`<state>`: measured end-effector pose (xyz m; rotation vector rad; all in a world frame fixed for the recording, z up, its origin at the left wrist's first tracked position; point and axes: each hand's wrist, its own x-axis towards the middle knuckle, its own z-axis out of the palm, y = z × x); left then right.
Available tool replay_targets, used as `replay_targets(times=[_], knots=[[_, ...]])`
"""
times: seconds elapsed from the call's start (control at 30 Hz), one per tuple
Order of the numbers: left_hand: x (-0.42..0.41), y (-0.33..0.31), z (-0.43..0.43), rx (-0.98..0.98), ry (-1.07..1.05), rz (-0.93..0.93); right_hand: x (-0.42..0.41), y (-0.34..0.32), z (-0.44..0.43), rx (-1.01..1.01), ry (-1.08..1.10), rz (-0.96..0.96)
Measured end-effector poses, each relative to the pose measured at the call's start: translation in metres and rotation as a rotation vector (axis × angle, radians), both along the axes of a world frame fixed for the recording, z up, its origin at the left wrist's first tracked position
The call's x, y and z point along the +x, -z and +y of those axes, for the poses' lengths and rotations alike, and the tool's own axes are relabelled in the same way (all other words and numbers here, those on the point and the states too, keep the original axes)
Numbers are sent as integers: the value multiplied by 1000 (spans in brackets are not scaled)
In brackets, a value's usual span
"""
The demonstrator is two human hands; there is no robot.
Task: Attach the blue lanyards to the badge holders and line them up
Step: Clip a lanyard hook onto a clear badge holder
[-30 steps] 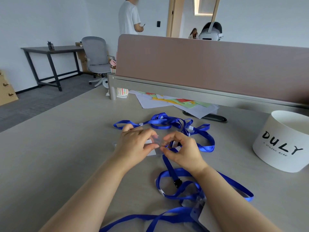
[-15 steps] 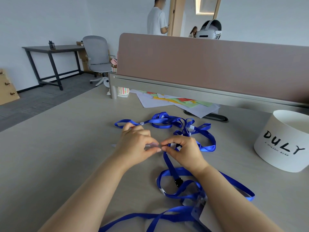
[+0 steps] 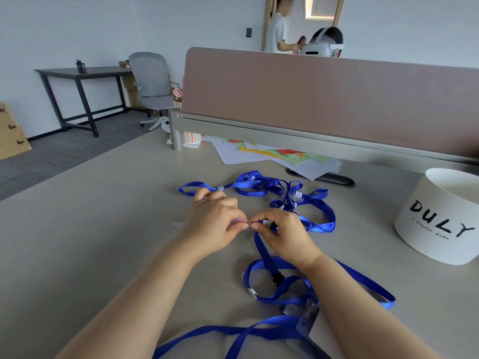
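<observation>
Several blue lanyards lie tangled on the grey desk. My left hand pinches the edge of a clear badge holder that is mostly hidden under it. My right hand pinches the clip end of one blue lanyard, fingertip to fingertip with the left hand. Another badge holder with a lanyard attached lies near the front edge, partly under my right forearm.
A white round container marked DULY stands at the right. Coloured papers lie under the brown divider panel at the back. A person with a headset sits behind it; another person stands in the doorway.
My fingertips have closed together, bringing the lanyard clip up against the badge holder's edge. The person standing behind has walked right to the doorway.
</observation>
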<state>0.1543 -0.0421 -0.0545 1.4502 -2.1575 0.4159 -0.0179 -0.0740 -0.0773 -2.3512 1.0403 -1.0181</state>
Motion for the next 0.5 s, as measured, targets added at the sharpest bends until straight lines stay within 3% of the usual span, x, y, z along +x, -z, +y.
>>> replay_targets(times=[0.5], knots=[[-9, -4, 6, 81, -57, 27, 4, 1, 3, -83, 17, 76]])
